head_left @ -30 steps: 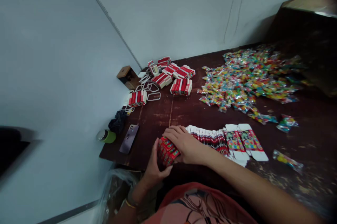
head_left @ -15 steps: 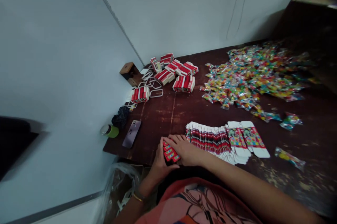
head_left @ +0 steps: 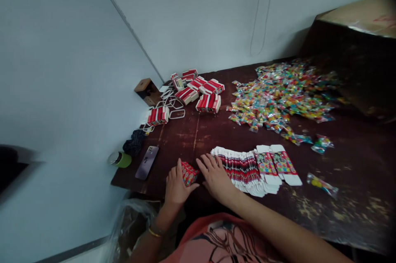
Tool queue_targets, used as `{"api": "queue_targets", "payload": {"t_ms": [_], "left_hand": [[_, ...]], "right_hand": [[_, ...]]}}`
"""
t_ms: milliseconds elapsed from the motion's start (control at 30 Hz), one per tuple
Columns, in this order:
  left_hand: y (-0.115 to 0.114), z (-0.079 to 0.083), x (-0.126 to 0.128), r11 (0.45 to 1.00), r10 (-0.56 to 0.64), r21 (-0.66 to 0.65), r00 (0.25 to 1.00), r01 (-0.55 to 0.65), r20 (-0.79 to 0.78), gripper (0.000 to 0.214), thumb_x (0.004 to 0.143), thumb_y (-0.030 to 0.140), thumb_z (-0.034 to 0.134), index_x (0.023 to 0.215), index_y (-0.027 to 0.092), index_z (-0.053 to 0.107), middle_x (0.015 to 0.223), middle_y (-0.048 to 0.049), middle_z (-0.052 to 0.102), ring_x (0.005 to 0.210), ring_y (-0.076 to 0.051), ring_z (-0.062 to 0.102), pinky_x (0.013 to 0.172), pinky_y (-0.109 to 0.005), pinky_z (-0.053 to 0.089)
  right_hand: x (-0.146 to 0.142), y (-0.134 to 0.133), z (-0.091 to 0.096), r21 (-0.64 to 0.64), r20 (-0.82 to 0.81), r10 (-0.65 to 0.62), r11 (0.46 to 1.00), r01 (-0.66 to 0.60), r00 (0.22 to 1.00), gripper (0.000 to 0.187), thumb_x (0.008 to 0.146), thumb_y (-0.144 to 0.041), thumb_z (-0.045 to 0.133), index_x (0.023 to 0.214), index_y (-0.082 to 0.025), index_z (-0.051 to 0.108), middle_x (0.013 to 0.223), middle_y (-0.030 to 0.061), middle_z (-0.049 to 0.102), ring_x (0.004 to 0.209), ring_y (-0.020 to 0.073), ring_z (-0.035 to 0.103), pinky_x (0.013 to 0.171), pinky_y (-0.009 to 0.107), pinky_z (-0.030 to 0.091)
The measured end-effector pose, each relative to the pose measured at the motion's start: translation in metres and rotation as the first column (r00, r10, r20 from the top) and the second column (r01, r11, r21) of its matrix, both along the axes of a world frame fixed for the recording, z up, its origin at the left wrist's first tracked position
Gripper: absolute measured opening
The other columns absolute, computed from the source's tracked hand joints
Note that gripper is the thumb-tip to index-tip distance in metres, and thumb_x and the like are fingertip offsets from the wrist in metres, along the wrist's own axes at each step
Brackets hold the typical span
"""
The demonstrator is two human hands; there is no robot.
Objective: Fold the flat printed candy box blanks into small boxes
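A small stack of red printed boxes (head_left: 189, 172) stands on the dark wooden table (head_left: 355, 160) near its front edge. My left hand (head_left: 175, 186) presses against the stack's left side, fingers together and thumb under it. My right hand (head_left: 214, 174) lies just right of the stack with fingers stretched out flat, nearly touching it. Right of that hand lies a fanned row of flat, unfolded cartons (head_left: 252, 165).
Bundles of red-and-white boxes (head_left: 209, 103) and loose rubber bands (head_left: 173, 102) lie at the back left. A heap of colourful candy packets (head_left: 280, 94) spreads across the back. A phone (head_left: 147, 162), a green bottle (head_left: 119, 159) and a dark cloth (head_left: 133, 142) sit at the left edge. A brown carton (head_left: 355, 48) stands at right.
My right hand has come off the top of the red stack and now lies flat beside it. The left hand stays against the stack's left side.
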State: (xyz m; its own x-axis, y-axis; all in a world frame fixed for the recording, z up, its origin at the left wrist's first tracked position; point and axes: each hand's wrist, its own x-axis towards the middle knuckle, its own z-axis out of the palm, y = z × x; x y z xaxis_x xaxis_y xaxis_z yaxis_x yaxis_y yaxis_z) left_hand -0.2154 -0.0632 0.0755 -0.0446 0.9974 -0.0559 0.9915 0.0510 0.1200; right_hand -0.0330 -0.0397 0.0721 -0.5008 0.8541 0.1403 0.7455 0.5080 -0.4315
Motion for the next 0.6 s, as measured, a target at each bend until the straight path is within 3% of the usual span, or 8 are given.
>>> {"api": "queue_targets", "payload": {"t_ms": [100,200,300,367,400,467,533,600], "left_hand": [[0.006,0.001,-0.004,0.999,-0.007,-0.045,1.0,0.006,-0.009,0.094,0.073,0.054,0.065,0.146,0.012,0.024,0.13,-0.0185,0.05,0.117,-0.034,0.05,0.095,-0.044,0.04],[0.013,0.001,-0.008,0.999,0.028,-0.046,0.997,-0.025,0.07,0.076,0.081,0.046,0.057,0.143,0.011,0.03,0.124,-0.0171,0.055,0.114,-0.032,0.053,0.095,-0.044,0.041],[0.018,0.012,-0.009,0.994,0.107,-0.071,0.941,-0.089,0.321,0.08,0.076,0.048,0.06,0.141,0.009,0.034,0.128,-0.0181,0.053,0.118,-0.031,0.054,0.1,-0.044,0.042],[0.02,0.022,-0.001,0.988,0.15,-0.097,0.83,-0.117,0.537,0.086,0.072,0.053,0.062,0.142,0.011,0.033,0.137,-0.0165,0.05,0.126,-0.031,0.05,0.107,-0.043,0.038],[0.019,0.027,0.007,0.983,0.172,-0.166,0.748,-0.084,0.641,0.085,0.072,0.054,0.063,0.141,0.013,0.035,0.138,-0.0146,0.051,0.128,-0.03,0.049,0.108,-0.042,0.038],[0.014,0.033,0.032,0.947,0.174,-0.302,0.616,0.109,0.768,0.077,0.075,0.054,0.062,0.138,0.016,0.042,0.137,-0.0124,0.055,0.127,-0.031,0.051,0.106,-0.043,0.041],[0.006,0.032,0.067,0.91,0.068,-0.283,0.565,0.302,0.822,0.075,0.075,0.053,0.062,0.138,0.017,0.043,0.14,-0.0126,0.053,0.13,-0.032,0.048,0.107,-0.043,0.042],[0.0,0.024,0.109,0.895,-0.102,-0.17,0.56,0.412,0.822,0.081,0.074,0.05,0.063,0.143,0.016,0.035,0.147,-0.0146,0.045,0.134,-0.032,0.043,0.109,-0.045,0.038]], "right_hand": [[-0.006,-0.013,0.0,-0.025,-0.072,0.065,0.997,-0.067,0.995,0.067,0.082,-0.026,0.065,0.143,-0.017,0.038,0.147,0.0163,0.042,0.136,0.036,0.034,0.112,0.057,0.024],[-0.002,-0.023,0.008,-0.09,-0.143,0.104,0.989,-0.118,0.984,0.067,0.079,-0.024,0.068,0.14,-0.019,0.042,0.145,0.0158,0.043,0.134,0.0358,0.035,0.111,0.057,0.027],[0.013,-0.03,0.019,-0.153,-0.267,0.071,0.981,-0.115,0.961,0.071,0.077,-0.024,0.07,0.141,-0.021,0.039,0.144,0.0134,0.043,0.132,0.0326,0.037,0.11,0.052,0.032],[0.027,-0.035,0.024,-0.173,-0.383,0.009,0.981,-0.082,0.924,0.083,0.075,-0.029,0.074,0.146,-0.021,0.031,0.147,0.0137,0.039,0.134,0.0305,0.035,0.111,0.048,0.033],[0.034,-0.038,0.025,-0.174,-0.444,-0.029,0.983,-0.054,0.896,0.091,0.074,-0.033,0.075,0.148,-0.02,0.025,0.149,0.0145,0.035,0.136,0.0299,0.032,0.112,0.047,0.031],[0.051,-0.044,0.025,-0.179,-0.562,-0.115,0.984,0.015,0.819,0.1,0.074,-0.04,0.075,0.151,-0.019,0.015,0.154,0.016,0.026,0.141,0.0292,0.025,0.116,0.047,0.026],[0.072,-0.05,0.026,-0.227,-0.664,-0.231,0.969,0.103,0.712,0.089,0.081,-0.042,0.068,0.151,-0.02,0.017,0.155,0.0148,0.025,0.143,0.027,0.022,0.117,0.047,0.024],[0.1,-0.057,0.03,-0.306,-0.724,-0.357,0.933,0.189,0.59,0.065,0.088,-0.039,0.059,0.146,-0.024,0.033,0.151,0.0113,0.035,0.14,0.0244,0.03,0.115,0.045,0.028]]}}
